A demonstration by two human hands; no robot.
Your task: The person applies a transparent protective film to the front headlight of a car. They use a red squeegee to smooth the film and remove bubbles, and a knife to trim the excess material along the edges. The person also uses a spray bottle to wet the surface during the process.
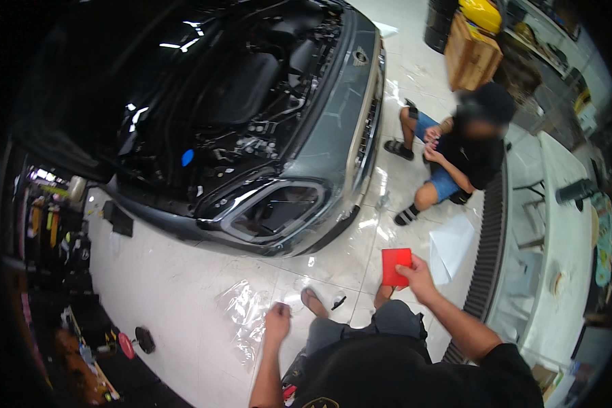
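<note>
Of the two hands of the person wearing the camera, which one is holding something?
The right hand: its fingers pinch a flat red square card. The left hand is closed in a loose fist, with nothing visible in it.

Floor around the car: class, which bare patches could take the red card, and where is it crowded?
Bare tile lies between the car's front corner and the clear film sheet. Another patch lies between the red card in the right hand and the bumper. Crowded: around the crouching person and the white sheet.
</note>
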